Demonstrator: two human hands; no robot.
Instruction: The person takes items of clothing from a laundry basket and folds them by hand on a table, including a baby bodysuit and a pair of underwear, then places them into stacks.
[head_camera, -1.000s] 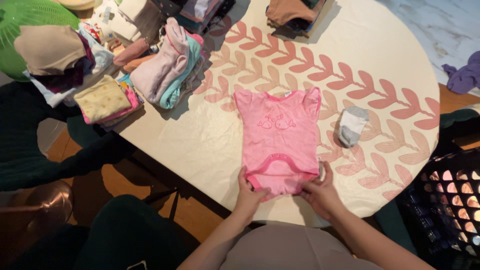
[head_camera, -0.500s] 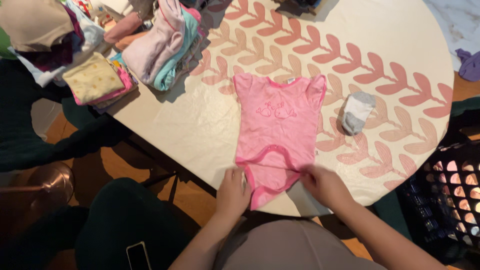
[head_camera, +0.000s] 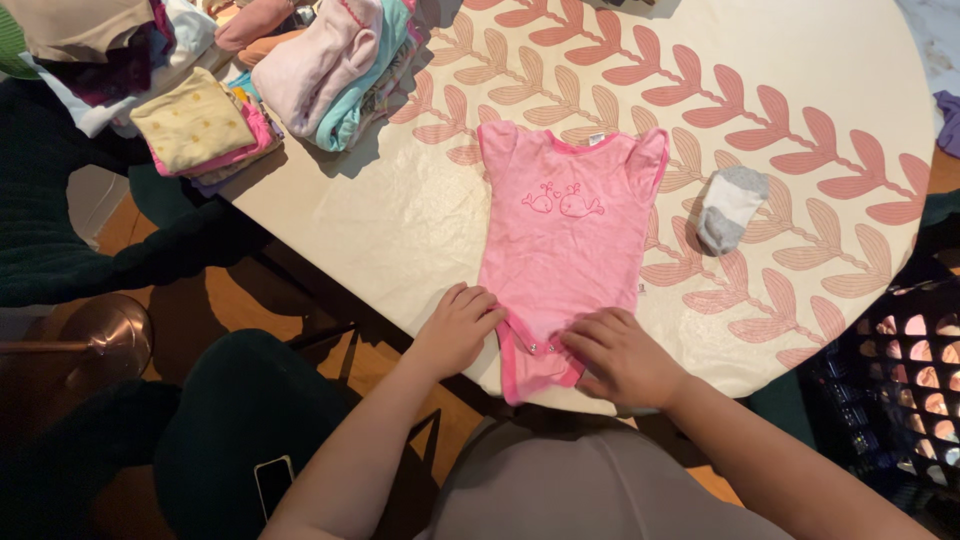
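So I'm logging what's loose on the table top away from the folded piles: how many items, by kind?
Pink bodysuit: 1, both hands on its lower end
Grey-and-white sock bundle: 1
Total: 2

Bodysuit (head_camera: 565, 240) on table (head_camera: 400, 230), left of sock (head_camera: 732, 208)

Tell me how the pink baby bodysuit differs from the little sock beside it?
The pink bodysuit lies spread flat, while the sock sits bunched up. The bodysuit is pink with two small whale outlines; the sock is white and grey. Both hands, left and right, press the bodysuit's lower edge; nothing touches the sock. Both rest on the leaf-patterned table.
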